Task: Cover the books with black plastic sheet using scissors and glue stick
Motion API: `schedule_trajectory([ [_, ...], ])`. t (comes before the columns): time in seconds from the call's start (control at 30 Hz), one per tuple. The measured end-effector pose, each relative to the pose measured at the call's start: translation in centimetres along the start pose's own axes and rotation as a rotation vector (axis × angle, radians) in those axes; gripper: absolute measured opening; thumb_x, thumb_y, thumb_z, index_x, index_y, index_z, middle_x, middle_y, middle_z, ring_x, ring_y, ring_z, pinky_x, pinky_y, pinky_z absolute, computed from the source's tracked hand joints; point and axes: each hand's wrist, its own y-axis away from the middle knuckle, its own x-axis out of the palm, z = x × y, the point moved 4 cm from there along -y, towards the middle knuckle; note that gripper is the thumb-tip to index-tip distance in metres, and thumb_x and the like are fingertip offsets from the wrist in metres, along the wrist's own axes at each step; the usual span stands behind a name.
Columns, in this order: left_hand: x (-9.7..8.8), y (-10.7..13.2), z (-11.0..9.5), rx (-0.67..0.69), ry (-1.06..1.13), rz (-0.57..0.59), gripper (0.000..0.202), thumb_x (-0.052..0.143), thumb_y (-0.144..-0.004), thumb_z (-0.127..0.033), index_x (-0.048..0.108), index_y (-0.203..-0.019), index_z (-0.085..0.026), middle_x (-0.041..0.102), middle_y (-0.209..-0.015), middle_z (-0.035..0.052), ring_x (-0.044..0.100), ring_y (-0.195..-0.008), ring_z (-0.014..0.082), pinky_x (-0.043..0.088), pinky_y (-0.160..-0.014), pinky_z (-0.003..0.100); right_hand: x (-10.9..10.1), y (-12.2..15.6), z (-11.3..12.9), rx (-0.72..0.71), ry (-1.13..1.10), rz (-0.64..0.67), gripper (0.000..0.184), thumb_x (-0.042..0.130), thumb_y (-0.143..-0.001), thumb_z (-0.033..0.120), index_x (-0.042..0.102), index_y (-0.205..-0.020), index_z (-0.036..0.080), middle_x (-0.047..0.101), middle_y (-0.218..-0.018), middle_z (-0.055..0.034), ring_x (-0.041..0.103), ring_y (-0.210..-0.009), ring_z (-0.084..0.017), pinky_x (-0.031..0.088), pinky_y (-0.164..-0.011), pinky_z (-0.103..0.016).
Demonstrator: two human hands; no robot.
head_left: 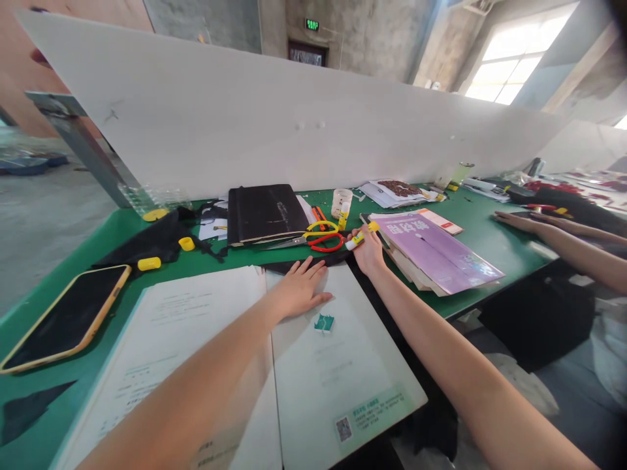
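Observation:
My left hand (298,289) lies flat and open on the top of an opened white book (343,365), fingers stretched toward the far edge. A small teal paper piece (324,322) sits on the page just right of that hand. My right hand (368,251) is closed round a white glue stick with a yellow cap (356,240), held beside the red and yellow scissors (321,236). A purple-covered book (435,251) lies right of my right hand.
A black notebook (264,212) lies behind the scissors, a phone in a yellow case (66,316) at the left, yellow caps (149,264) and black scraps nearby. A white partition board (294,124) closes the back. Another person's forearms (563,238) rest on the green table (494,238) at the right.

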Motion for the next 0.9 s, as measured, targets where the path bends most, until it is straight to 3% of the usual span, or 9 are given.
schedule_trajectory([
  [0.1,0.0,0.0,0.0,-0.004,-0.002,-0.004,0.077,0.018,-0.088,-0.068,0.021,-0.147,-0.018,0.016,-0.155,0.0055,0.007,-0.142,0.0308,0.013,-0.113,0.048,1.0,0.6,-0.8,-0.074,0.343,0.156,0.035,0.059,-0.077,0.056,0.045,-0.080,0.024,0.057,-0.071,0.0031,0.055,-0.064,-0.012,0.046,-0.064,-0.028],
  [0.2,-0.1,0.0,-0.1,-0.012,0.003,0.003,0.077,0.020,-0.088,-0.068,0.022,-0.147,-0.018,0.015,-0.155,0.0053,0.007,-0.142,0.0310,0.014,-0.112,0.049,1.1,1.0,-1.5,-0.111,0.634,0.227,0.030,0.059,-0.078,0.050,0.047,-0.083,0.023,0.060,-0.070,0.0020,0.052,-0.062,-0.013,0.040,-0.062,-0.026],
  [0.43,-0.4,0.1,-0.4,-0.029,0.018,0.026,0.074,0.023,-0.090,-0.064,0.021,-0.148,-0.018,0.015,-0.155,0.0052,0.006,-0.142,0.0306,0.013,-0.113,0.049,-0.3,0.7,-0.4,-0.235,1.057,0.108,0.016,0.051,-0.083,0.037,0.042,-0.084,0.024,0.056,-0.078,-0.0022,0.052,-0.073,-0.020,0.038,-0.067,-0.031],
  [0.7,-0.1,0.1,-0.1,-0.019,0.019,0.005,0.075,0.022,-0.089,-0.066,0.021,-0.148,-0.020,0.016,-0.155,0.0046,0.006,-0.142,0.0305,0.013,-0.113,0.049,-0.9,0.9,0.1,-0.324,1.208,-0.042,0.017,0.051,-0.082,0.035,0.042,-0.087,0.022,0.055,-0.079,-0.0070,0.047,-0.093,-0.028,0.037,-0.084,-0.045],
  [0.77,0.0,0.1,0.0,-0.014,0.020,0.006,0.075,0.022,-0.089,-0.066,0.019,-0.148,-0.021,0.015,-0.155,0.0045,0.006,-0.142,0.0304,0.013,-0.113,0.050,-1.3,1.0,0.6,-0.364,1.213,-0.124,0.020,0.051,-0.083,0.038,0.043,-0.089,0.021,0.055,-0.082,-0.0081,0.048,-0.093,-0.027,0.039,-0.084,-0.044],
  [0.9,-0.2,0.1,-0.2,-0.005,0.024,0.022,0.073,0.021,-0.090,-0.065,0.017,-0.149,-0.022,0.014,-0.155,0.0052,0.005,-0.142,0.0304,0.013,-0.112,0.050,-1.9,1.5,2.8,-0.464,1.047,-0.318,0.030,0.034,-0.091,0.047,0.044,-0.096,0.019,0.056,-0.090,-0.0100,0.053,-0.084,-0.023,0.042,-0.079,-0.039],
])
